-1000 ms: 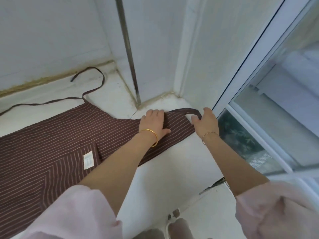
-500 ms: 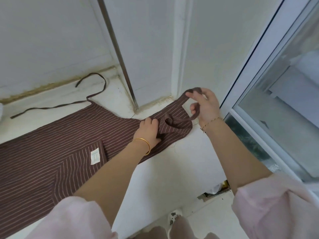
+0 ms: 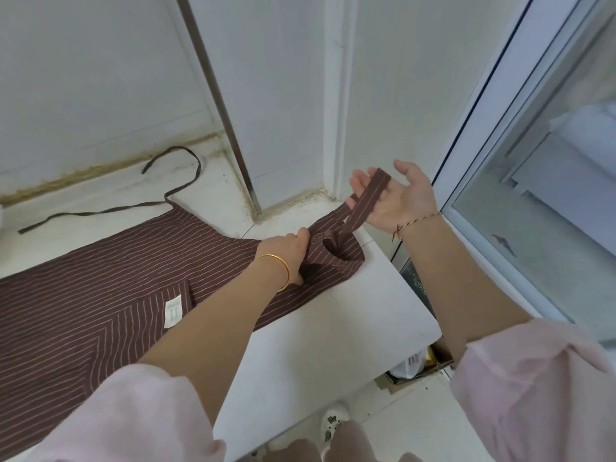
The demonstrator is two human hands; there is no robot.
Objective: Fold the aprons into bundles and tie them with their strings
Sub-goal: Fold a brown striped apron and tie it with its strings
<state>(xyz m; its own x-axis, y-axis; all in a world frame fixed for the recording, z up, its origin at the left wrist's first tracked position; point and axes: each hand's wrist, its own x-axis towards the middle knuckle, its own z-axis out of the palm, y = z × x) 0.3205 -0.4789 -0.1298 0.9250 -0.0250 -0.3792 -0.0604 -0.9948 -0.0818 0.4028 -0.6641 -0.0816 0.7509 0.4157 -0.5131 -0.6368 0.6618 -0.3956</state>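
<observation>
Brown striped apron (image 3: 100,295) lies spread face-up on the white counter (image 3: 350,328), bib end toward the corner by the window (image 3: 533,195). White label (image 3: 173,310) shows at the pocket edge.

Change: a second ago both hands lay flat on the bib and the neck strap (image 3: 370,195) lay flat on the counter. Now the strap is lifted clear.

Right hand (image 3: 396,198): palm up, fingers spread wide, strap draped across them rather than pinched.

Left hand (image 3: 283,251): fingers and thumb curled into the top of the bib, gripping a fold and pinning it down (gold bangle (image 3: 280,265) at the wrist).

One waist string (image 3: 180,181) trails loose along the back wall, well apart from both hands. The other string is not visible.

Reading: smoothing looks finished; the strap is likely being brought over onto the bib so it sits inside the fold. No fold made yet, tying far off. Risk: loosely draped strap could slide off the open fingers.
</observation>
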